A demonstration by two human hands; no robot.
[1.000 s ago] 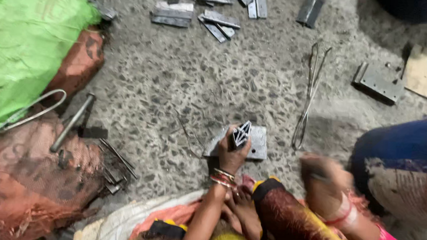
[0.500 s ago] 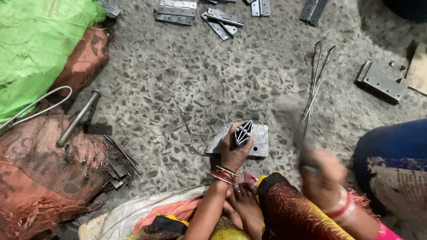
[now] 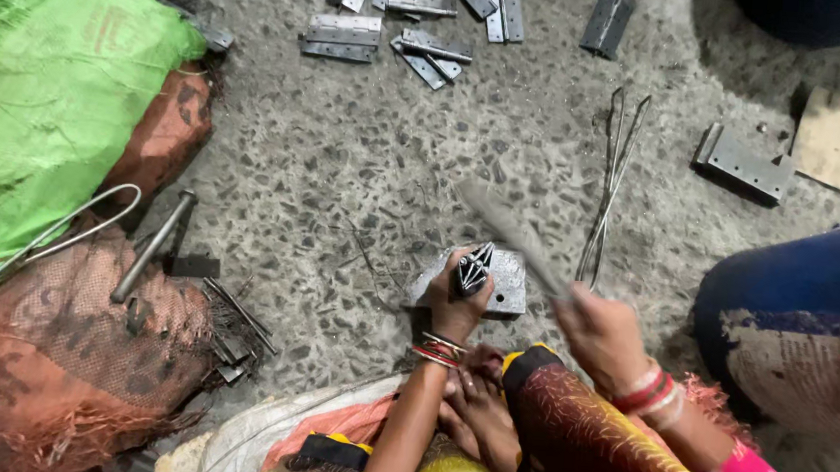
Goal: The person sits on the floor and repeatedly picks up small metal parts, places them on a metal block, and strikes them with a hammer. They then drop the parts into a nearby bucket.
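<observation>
Left hand [image 3: 455, 303] grips a folded grey metal hinge [image 3: 472, 267] upright on a flat steel plate [image 3: 505, 283].
Right hand [image 3: 603, 330] closed around a blurred grey rod [image 3: 505, 224] above the speckled floor [image 3: 366, 163].

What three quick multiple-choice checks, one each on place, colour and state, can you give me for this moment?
1. Where does the flat grey metal plate lie?
A. on the green sack
B. on the speckled stone floor, under the left hand
C. on the cardboard piece

2. What colour is the woven sack at upper left?
A. green
B. blue
C. white

3. How does the right hand's grey tool look?
A. lying flat on the floor
B. sharp and at rest
C. raised and motion-blurred

Answers: 1 B, the plate sits on the floor below the hand holding a dark metal piece; 2 A, bright green weave; 3 C, it is smeared above the plate.
</observation>
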